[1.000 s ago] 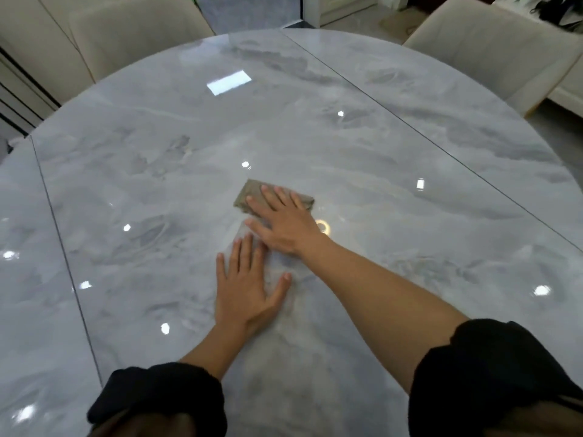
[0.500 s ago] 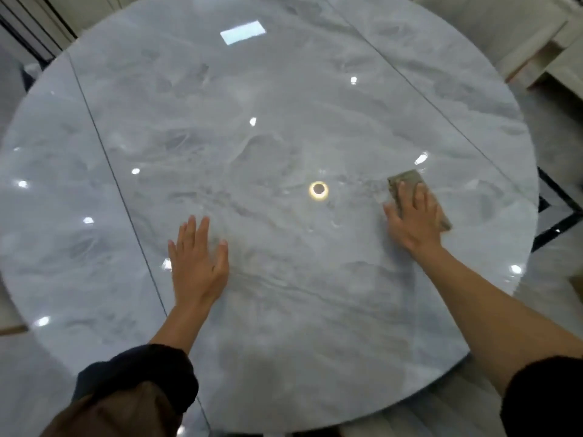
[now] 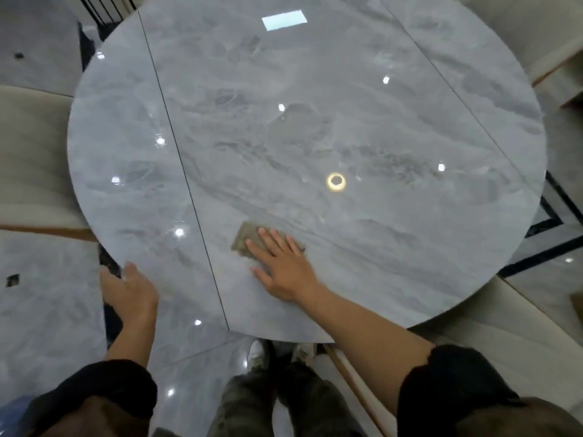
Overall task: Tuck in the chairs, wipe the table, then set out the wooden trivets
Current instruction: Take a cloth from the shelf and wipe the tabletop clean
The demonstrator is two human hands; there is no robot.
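Observation:
A round grey marble table (image 3: pixel 315 121) fills the head view. My right hand (image 3: pixel 280 266) lies flat with straight fingers on a brownish-grey cloth (image 3: pixel 244 241), pressing it on the tabletop near the front edge. My left hand (image 3: pixel 127 291) sits at the table's front left rim, with the thumb on top and the fingers over the edge. No trivets are in view.
Beige chairs stand around the table: one at the left (image 3: pixel 28 159), one at the back right (image 3: pixel 520 29), one at the front right (image 3: pixel 504 326). My legs and shoes (image 3: pixel 277 357) are by the near edge on a glossy grey floor (image 3: pixel 41 310).
My right hand has swept the cloth from the table's right side to the front centre. My left hand has left the tabletop for the front left rim. The view has tilted further down.

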